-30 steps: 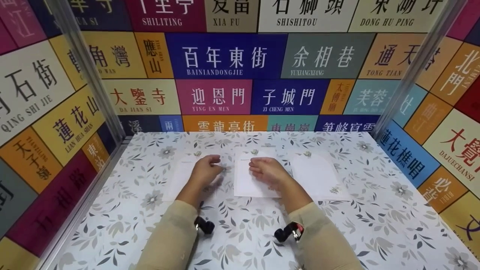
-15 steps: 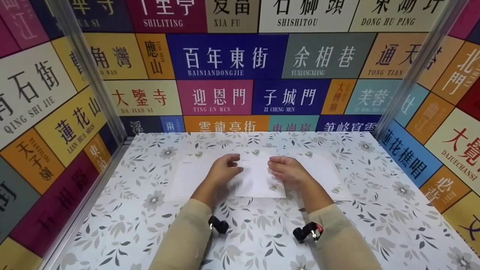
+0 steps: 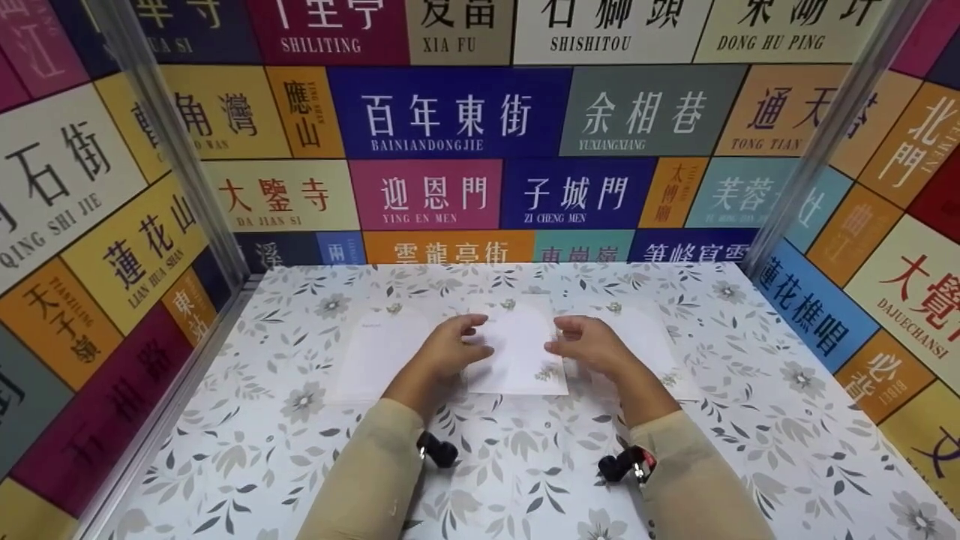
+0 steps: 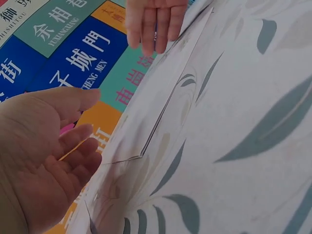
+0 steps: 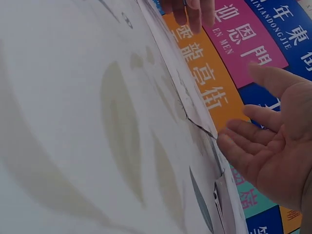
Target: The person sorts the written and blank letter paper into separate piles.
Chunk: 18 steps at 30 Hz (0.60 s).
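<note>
Three white paper sheets with small floral prints lie in a row on the table: a left sheet (image 3: 375,356), a middle sheet (image 3: 517,360) and a right sheet (image 3: 649,341). My left hand (image 3: 452,349) hovers at the middle sheet's left edge, fingers loosely bent and thumb apart. Across from it, my right hand (image 3: 596,346) hovers between the middle and right sheets, covering part of the right one. In the left wrist view, nothing is held by the left hand (image 4: 48,146). The right wrist view shows the right hand (image 5: 278,141) equally bare, palm inward.
A pale cloth with grey leaves and flowers covers the table (image 3: 510,472). Panels with Chinese place names form the back wall (image 3: 450,112) and both sides. Metal posts (image 3: 810,150) stand at the back corners. Small black devices (image 3: 439,451) sit at both wrists.
Both hands have shifted right: the left from over the left sheet to the middle sheet's edge, the right off the middle sheet. The right thumb has spread from the fingers. The sheets lie still.
</note>
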Each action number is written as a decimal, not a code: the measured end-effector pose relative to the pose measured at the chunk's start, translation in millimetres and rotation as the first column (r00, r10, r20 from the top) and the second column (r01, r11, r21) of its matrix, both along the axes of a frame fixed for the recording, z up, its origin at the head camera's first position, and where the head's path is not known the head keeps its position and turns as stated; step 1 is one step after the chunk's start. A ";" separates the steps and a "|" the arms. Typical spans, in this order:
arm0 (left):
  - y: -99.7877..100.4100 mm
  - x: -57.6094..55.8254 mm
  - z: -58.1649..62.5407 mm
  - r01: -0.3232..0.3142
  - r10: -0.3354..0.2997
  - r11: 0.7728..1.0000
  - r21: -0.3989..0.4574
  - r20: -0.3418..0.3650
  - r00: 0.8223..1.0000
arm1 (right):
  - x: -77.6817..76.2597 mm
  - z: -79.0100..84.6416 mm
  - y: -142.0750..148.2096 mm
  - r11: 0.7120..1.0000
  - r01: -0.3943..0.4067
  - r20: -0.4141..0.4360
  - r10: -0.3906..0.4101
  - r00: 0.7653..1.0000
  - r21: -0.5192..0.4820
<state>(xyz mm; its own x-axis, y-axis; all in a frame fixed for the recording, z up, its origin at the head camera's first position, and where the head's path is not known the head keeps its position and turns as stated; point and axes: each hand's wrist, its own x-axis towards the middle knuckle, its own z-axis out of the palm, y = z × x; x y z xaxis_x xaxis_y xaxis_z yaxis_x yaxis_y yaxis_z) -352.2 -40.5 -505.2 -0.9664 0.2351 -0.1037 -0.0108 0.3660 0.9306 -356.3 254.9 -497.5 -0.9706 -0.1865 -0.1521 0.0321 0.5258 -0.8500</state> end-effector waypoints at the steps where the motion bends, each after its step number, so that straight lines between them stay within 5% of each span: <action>1: -1.4 1.4 -1.1 0.026 -0.026 1.000 0.008 0.003 1.000 | 0.8 -0.3 0.8 0.997 -0.020 -0.027 0.023 0.999 0.079; 6: -5.4 7.2 -3.1 0.166 -0.174 0.976 -0.143 -0.047 0.984 | 5.6 -2.1 4.1 0.955 -0.132 -0.055 0.152 0.987 0.265; 10: -6.6 11.0 -2.1 0.228 -0.263 0.904 -0.362 -0.049 0.964 | 7.4 -2.9 6.0 0.906 -0.212 -0.002 0.228 0.974 0.366; 14: -5.7 13.1 -0.3 0.259 -0.286 0.848 -0.462 0.011 0.958 | 7.2 -2.8 6.3 0.855 -0.279 0.046 0.288 0.956 0.438; 18: -4.2 13.8 1.4 0.275 -0.297 0.813 -0.513 0.041 0.954 | 7.8 -2.1 6.6 0.841 -0.295 0.052 0.306 0.951 0.454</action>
<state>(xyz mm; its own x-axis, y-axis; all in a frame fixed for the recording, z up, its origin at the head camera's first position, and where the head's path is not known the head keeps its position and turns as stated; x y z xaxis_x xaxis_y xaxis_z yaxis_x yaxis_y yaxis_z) -338.3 -44.6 -503.8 -0.8696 0.4264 -0.2489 0.2016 0.7668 0.6094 -348.5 261.5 -499.6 -0.8821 -0.3861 -0.2700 -0.2062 0.8316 -0.5156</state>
